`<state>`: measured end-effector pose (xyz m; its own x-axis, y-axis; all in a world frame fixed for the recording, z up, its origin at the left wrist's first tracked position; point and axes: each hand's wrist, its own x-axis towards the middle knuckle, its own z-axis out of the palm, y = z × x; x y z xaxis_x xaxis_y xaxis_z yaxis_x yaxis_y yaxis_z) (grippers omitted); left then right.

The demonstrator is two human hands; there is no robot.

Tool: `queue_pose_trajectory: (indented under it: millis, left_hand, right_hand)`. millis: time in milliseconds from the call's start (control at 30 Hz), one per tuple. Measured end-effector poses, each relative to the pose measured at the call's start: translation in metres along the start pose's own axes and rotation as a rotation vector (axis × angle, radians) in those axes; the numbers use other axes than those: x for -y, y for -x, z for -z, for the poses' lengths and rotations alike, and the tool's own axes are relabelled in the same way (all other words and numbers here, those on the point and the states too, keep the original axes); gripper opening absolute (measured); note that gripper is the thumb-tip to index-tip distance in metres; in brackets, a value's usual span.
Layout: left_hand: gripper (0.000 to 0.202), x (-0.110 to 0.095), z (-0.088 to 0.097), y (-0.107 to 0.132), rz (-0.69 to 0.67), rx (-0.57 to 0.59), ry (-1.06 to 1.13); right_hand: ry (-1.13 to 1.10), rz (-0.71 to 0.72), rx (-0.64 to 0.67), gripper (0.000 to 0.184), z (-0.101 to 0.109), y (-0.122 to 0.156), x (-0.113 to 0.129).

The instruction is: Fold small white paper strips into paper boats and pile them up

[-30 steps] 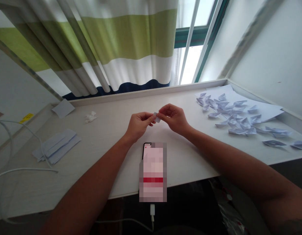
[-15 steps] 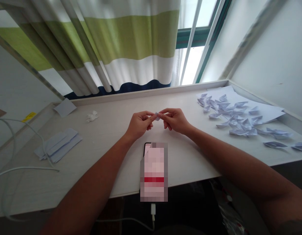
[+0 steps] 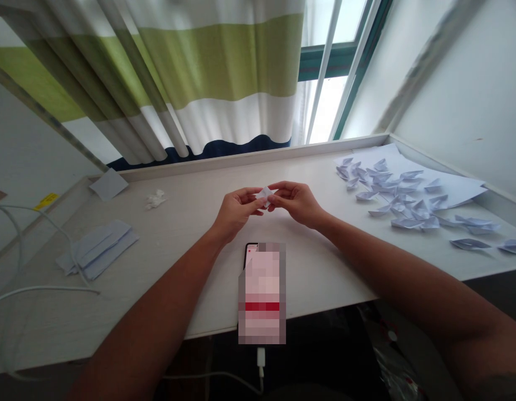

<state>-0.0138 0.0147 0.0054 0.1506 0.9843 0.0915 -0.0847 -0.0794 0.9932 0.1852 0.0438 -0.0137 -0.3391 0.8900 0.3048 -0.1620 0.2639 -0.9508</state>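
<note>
In the head view, the small paper (image 3: pixel 265 192) had shifted, showing more of itself between left hand (image 3: pixel 238 210) and right hand (image 3: pixel 298 204). Both pinched it over the desk (image 3: pixel 191 217), fingertips (image 3: pixel 258 204) hiding its lower edge; pixelation masked the phone (image 3: pixel 262 284), and the frame cropped one folded boat (image 3: pixel 515 247).

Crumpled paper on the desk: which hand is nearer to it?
Left. The left hand is to the right of the crumpled paper, not touching it; the right hand is farther right, beyond the left hand.
</note>
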Motion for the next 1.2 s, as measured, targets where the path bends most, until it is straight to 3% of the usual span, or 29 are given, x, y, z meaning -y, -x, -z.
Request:
queue_pose_trajectory:
  millis: [167, 333, 500, 633, 833, 1067, 1200]
  left_hand:
    - [0.049, 0.0, 0.001, 0.001, 0.029, 0.082, -0.047]
    - [0.04, -0.003, -0.005, 0.003, 0.008, 0.0, 0.059]
    - [0.024, -0.009, -0.007, 0.004, 0.07, -0.044, 0.123]
    - [0.031, -0.012, -0.004, 0.005, 0.068, 0.026, 0.101]
    - [0.042, -0.008, -0.001, 0.004, 0.036, 0.104, 0.039]
    - [0.04, -0.006, 0.003, 0.003, 0.076, 0.086, 0.055]
    - [0.037, -0.009, 0.005, 0.003, 0.119, 0.095, 0.033]
  right_hand:
    - [-0.009, 0.007, 0.024, 0.041, -0.001, 0.001, 0.001]
    - [0.01, 0.088, 0.049, 0.026, -0.002, 0.002, 0.006]
    - [0.178, 0.183, 0.068, 0.009, 0.001, 0.002, 0.009]
    - [0.256, 0.224, 0.052, 0.012, 0.003, 0.002, 0.01]
    - [0.127, 0.076, 0.03, 0.011, 0.0, 0.004, 0.011]
    - [0.029, 0.0, -0.009, 0.039, 0.0, 0.002, 0.003]
    - [0.099, 0.014, -0.035, 0.041, 0.003, 0.001, 0.002]
